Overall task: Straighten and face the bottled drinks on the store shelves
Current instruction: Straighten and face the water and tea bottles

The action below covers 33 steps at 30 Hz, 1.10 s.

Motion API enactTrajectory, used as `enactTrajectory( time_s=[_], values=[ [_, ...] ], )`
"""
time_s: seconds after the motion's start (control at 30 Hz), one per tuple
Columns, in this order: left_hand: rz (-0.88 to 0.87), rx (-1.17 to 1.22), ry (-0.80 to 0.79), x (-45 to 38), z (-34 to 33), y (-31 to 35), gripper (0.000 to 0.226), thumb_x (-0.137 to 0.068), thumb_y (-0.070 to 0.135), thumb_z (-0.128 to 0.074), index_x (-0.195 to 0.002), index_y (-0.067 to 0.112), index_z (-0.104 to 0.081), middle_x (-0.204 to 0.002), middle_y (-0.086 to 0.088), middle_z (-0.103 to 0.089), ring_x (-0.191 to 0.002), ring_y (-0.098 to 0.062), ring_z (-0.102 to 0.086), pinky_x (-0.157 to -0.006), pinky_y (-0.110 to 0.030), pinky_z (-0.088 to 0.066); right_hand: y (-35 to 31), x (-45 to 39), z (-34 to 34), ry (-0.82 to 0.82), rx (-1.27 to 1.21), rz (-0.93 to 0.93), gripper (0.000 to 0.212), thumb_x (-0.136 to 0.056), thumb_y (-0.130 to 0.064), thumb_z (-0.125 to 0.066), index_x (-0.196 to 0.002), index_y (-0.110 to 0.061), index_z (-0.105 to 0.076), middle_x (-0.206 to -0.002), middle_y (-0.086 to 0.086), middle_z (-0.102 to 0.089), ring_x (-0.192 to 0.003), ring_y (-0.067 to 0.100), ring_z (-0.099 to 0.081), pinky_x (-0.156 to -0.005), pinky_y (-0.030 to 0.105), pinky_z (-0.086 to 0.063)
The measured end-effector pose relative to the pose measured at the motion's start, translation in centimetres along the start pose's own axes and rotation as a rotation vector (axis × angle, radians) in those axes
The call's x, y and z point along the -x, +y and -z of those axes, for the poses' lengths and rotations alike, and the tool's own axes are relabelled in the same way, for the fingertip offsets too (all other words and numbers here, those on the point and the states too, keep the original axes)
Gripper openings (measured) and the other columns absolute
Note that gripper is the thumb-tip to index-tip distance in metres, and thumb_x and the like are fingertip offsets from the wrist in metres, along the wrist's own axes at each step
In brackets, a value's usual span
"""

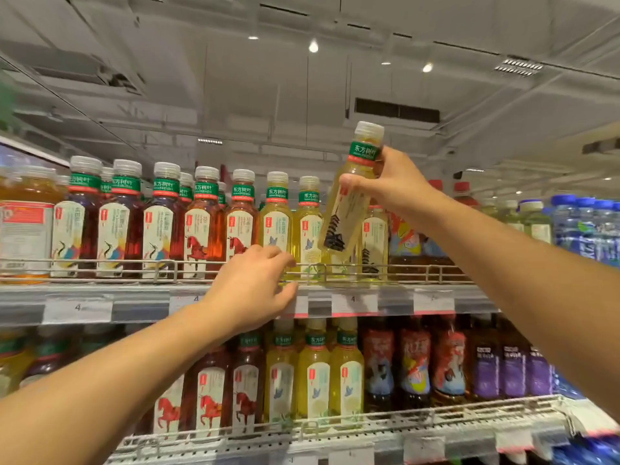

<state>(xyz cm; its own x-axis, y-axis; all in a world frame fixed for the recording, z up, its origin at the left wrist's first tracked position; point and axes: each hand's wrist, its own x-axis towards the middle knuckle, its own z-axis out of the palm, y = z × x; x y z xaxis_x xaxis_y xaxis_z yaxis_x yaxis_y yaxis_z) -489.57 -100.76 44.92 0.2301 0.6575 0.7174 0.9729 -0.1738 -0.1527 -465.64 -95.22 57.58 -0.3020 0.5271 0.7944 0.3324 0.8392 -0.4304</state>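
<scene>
Right hand grips tilted bottle; left hand seemingly touches rail.

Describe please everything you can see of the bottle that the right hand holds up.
The pale yellow tea bottle is clear plastic with a translucent whitish cap, a green neck band and a white label showing a dark pagoda. It tilts, cap up and to the right, lifted above the top shelf's wire rail. Only the right hand grips it, around the upper body.
</scene>
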Motion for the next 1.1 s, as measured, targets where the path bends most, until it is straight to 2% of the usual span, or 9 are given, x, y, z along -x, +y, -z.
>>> enactTrajectory(
  time_s=[0.13,0.23,0.3,0.43,0.53,0.63,0.83,0.97,1.1],
  values=[
    [0.037,-0.082,-0.033,-0.4,-1.6,2.4,0.055,-0.097,0.053,-0.045,-0.146,0.029,-0.045,-0.147,0.004,-0.048,-0.134,-0.019,-0.044,-0.109,-0.043,-0.042,2.4,-1.3,0.6,0.039,0.082,0.032,0.049,-0.085,-0.042,-0.080,-0.123,-0.023,-0.055,-0.115,-0.005,-0.066,-0.107,0.013,-0.064,-0.092,0.039,-0.057],
    [0.061,-0.152,-0.038,-0.4,-2.2,3.0,0.057,-0.095,0.054,-0.043,-0.147,0.029,-0.043,-0.148,0.005,-0.046,-0.135,-0.018,-0.042,-0.111,-0.042,-0.040,3.1,-1.4,0.8,-0.018,0.096,0.056,0.047,-0.086,-0.036,-0.080,-0.122,-0.025,-0.052,-0.115,-0.005,-0.062,-0.107,0.014,-0.060,-0.087,0.029,-0.049],
    [0.068,-0.171,-0.039,-0.2,-2.3,3.1,0.061,-0.092,0.056,-0.038,-0.145,0.028,-0.046,-0.146,0.005,-0.048,-0.133,-0.018,-0.044,-0.109,-0.040,-0.041,3.5,-1.4,0.6,-0.054,0.111,0.067,0.052,-0.086,-0.035,-0.080,-0.128,-0.022,-0.052,-0.115,-0.007,-0.060,-0.106,0.012,-0.058,-0.085,0.027,-0.047],
    [0.074,-0.160,-0.052,-0.3,-1.9,3.5,0.062,-0.090,0.056,-0.037,-0.144,0.028,-0.048,-0.144,0.007,-0.050,-0.130,-0.016,-0.047,-0.108,-0.036,-0.044,4.5,-1.8,-0.6,-0.103,0.187,0.071,0.066,-0.085,-0.040,-0.080,-0.138,-0.019,-0.047,-0.126,-0.002,-0.062,-0.112,0.015,-0.060,-0.092,0.032,-0.050],
    [0.075,-0.161,-0.053,-0.5,-1.5,3.6,0.064,-0.088,0.057,-0.034,-0.142,0.027,-0.051,-0.139,0.005,-0.055,-0.125,-0.017,-0.051,-0.103,-0.035,-0.046,5.2,-1.8,-1.8,-0.133,0.324,0.098,0.073,-0.082,-0.047,-0.082,-0.139,-0.018,-0.046,-0.130,0.001,-0.065,-0.114,0.018,-0.063,-0.090,0.033,-0.054],
    [0.067,-0.166,-0.053,-0.7,-1.3,3.2,0.060,-0.090,0.056,-0.039,-0.141,0.027,-0.052,-0.136,0.006,-0.057,-0.121,-0.016,-0.054,-0.100,-0.034,-0.047,5.5,-2.0,-2.5,-0.090,0.473,0.134,0.080,-0.076,-0.056,-0.082,-0.137,-0.019,-0.047,-0.129,0.001,-0.068,-0.114,0.022,-0.066,-0.091,0.043,-0.058],
    [0.038,-0.157,-0.030,-0.9,-1.5,2.4,0.058,-0.088,0.057,-0.035,-0.134,0.029,-0.056,-0.127,0.009,-0.061,-0.113,-0.013,-0.056,-0.093,-0.030,-0.048,6.0,-3.1,-2.7,-0.081,0.524,0.069,0.089,-0.065,-0.061,-0.088,-0.132,-0.022,-0.045,-0.118,0.002,-0.069,-0.104,0.023,-0.067,-0.082,0.044,-0.060],
    [0.015,-0.148,0.003,-1.0,-1.6,2.2,0.057,-0.087,0.056,-0.034,-0.128,0.028,-0.061,-0.120,0.008,-0.064,-0.108,-0.015,-0.058,-0.088,-0.032,-0.050,6.4,-3.7,-2.5,-0.055,0.695,0.072,0.094,-0.061,-0.075,-0.079,-0.132,-0.022,-0.049,-0.135,0.011,-0.057,-0.129,0.032,-0.049,-0.101,0.049,-0.050],
    [-0.011,-0.161,0.010,-1.2,-1.5,1.9,0.060,-0.085,0.057,-0.028,-0.126,0.029,-0.062,-0.116,0.010,-0.065,-0.105,-0.014,-0.059,-0.085,-0.031,-0.050,7.3,-4.5,-1.9,-0.100,0.764,0.082,0.105,-0.062,-0.085,-0.068,-0.142,-0.020,-0.045,-0.155,0.010,-0.045,-0.152,0.036,-0.022,-0.121,0.055,-0.027]
  ],
)
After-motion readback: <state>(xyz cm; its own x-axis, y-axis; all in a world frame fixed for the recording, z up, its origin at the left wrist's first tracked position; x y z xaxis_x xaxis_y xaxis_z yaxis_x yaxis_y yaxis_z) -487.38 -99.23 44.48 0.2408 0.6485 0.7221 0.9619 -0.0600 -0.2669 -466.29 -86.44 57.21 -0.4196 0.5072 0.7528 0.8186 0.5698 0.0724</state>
